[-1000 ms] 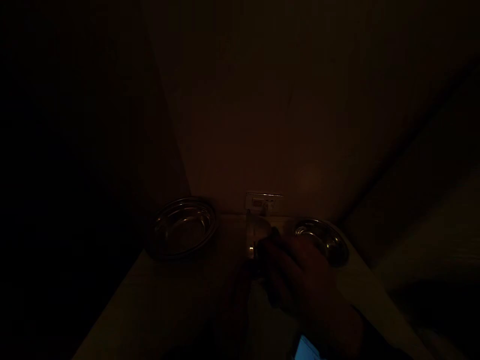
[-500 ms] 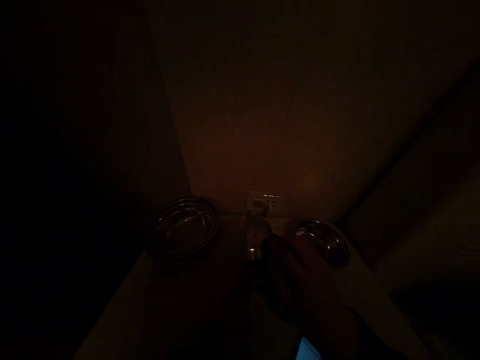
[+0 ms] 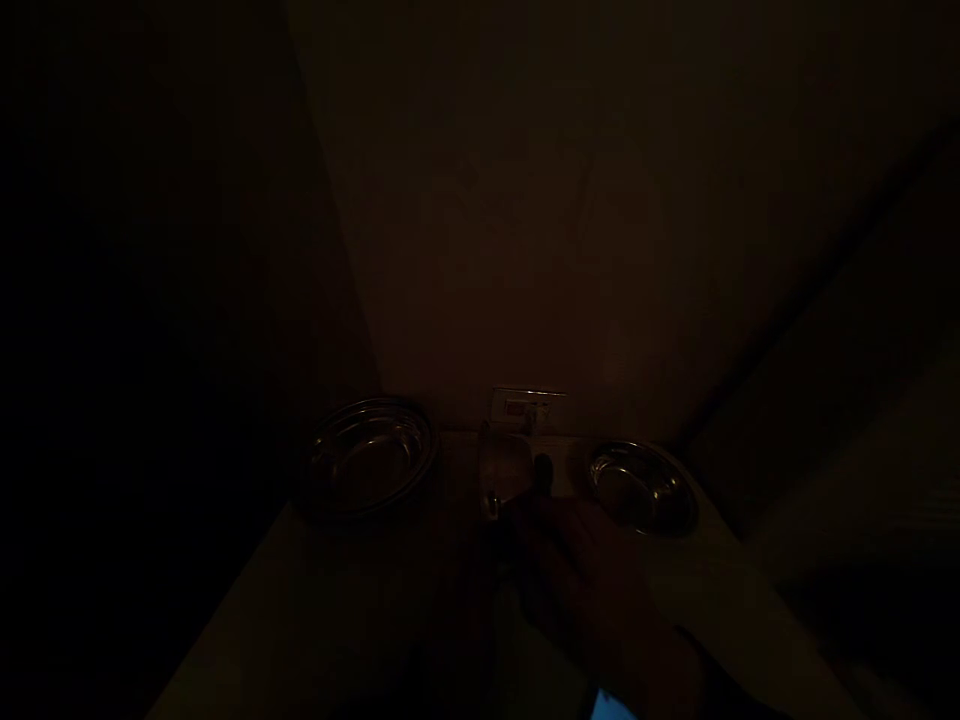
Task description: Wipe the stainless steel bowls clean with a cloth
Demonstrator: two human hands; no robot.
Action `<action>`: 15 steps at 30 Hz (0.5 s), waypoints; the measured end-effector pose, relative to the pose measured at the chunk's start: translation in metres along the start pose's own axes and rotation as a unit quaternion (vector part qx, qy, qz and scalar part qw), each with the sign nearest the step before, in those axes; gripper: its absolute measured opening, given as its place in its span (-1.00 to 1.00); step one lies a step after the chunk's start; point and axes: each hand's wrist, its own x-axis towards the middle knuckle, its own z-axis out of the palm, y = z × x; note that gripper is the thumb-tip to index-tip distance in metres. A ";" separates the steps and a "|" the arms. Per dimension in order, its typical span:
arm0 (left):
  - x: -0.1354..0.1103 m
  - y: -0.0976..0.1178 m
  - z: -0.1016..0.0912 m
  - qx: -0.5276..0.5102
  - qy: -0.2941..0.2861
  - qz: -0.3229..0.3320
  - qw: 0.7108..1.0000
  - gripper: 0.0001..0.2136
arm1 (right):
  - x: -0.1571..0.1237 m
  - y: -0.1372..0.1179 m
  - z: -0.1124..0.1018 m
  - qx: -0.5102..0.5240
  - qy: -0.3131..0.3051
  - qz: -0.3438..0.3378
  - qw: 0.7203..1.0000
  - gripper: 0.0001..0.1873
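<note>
The view is very dark. My right hand (image 3: 581,570) reaches in from the lower right, its fingers bent together at a pale, rounded, see-through object (image 3: 504,465) with a small bright glint at its lower end. Whatever the fingers grip is lost in shadow. A faint reddish shape left of it seems to be my left hand (image 3: 461,585), close to the same object; its fingers do not show. Behind the object, a white wall socket plate (image 3: 510,394) carries a plug (image 3: 531,417).
A shiny metal bowl (image 3: 375,465) stands on the left of the pale tabletop (image 3: 240,620), and a second metal bowl (image 3: 641,487) on the right. Walls (image 3: 480,250) rise behind. A lit bluish screen (image 3: 611,706) shows at the bottom edge.
My right hand has moved slightly down and left. The pale object has shifted a little left, its glint is weaker, and the picture has become darker.
</note>
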 end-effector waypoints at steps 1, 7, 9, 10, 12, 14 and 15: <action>0.000 0.000 0.000 -0.003 -0.001 -0.001 1.000 -0.72 | 0.000 -0.001 0.000 0.000 -0.008 -0.005 1.000 -0.69; -0.001 -0.002 0.004 -0.016 -0.015 -0.008 1.000 -0.72 | 0.000 0.003 -0.002 -0.015 0.015 0.058 0.998 -0.73; -0.001 -0.002 0.005 -0.018 -0.019 -0.009 1.000 -0.72 | -0.001 0.001 -0.003 -0.023 0.007 0.027 0.999 -0.71; -0.001 -0.002 0.005 -0.019 -0.021 -0.009 1.000 -0.73 | -0.001 0.000 -0.003 -0.024 0.000 0.008 1.000 -0.69; -0.002 -0.003 0.005 -0.020 -0.024 -0.009 0.999 -0.74 | 0.000 0.000 -0.003 -0.017 -0.008 -0.006 1.000 -0.70; -0.003 -0.004 0.006 -0.021 -0.027 -0.008 0.999 -0.73 | 0.002 0.004 -0.005 -0.014 0.003 0.024 1.000 -0.73; -0.003 -0.004 0.006 -0.022 -0.027 -0.007 0.999 -0.72 | 0.004 0.005 -0.005 -0.017 0.010 0.047 0.999 -0.74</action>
